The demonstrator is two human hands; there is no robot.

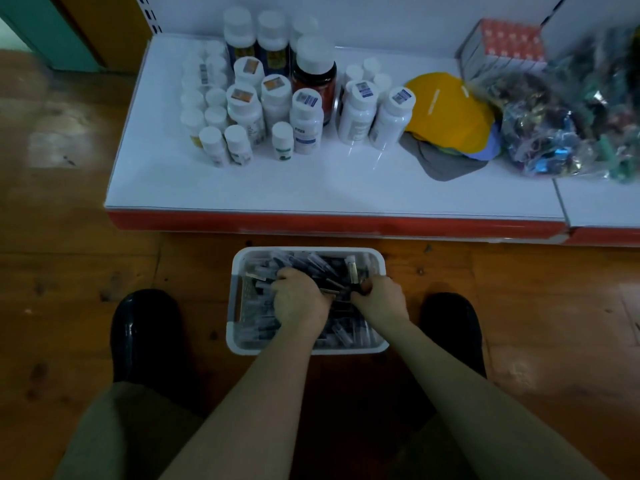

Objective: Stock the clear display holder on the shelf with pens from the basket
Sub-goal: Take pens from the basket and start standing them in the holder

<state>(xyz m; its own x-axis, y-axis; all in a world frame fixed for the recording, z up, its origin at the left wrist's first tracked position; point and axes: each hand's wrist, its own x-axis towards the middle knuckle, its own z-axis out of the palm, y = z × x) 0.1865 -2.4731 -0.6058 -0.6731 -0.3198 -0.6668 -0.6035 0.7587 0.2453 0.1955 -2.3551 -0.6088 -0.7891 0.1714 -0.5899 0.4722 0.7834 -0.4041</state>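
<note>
A white basket (pixel 239 299) sits on the wooden floor between my shoes, filled with several dark pens (pixel 311 263) in clear sleeves. Both my hands are down inside it. My left hand (pixel 298 301) has its fingers curled into the pile and grips some pens. My right hand (pixel 382 296) grips a small bunch of dark pens (pixel 352 273) that stick up toward the shelf. On the white shelf (pixel 277 181), faint clear edges in front of the white bottles may be the display holder (pixel 367 155); I cannot make it out for sure.
The shelf has a red front lip (pixel 311 221). Several white-capped bottles (pixel 277 105) stand at its back left. Coloured caps (pixel 446 112) and bags of small wrapped items (pixel 554 126) lie at the right, and a patterned box (pixel 505 43) behind them. My shoes (pixel 145 334) flank the basket.
</note>
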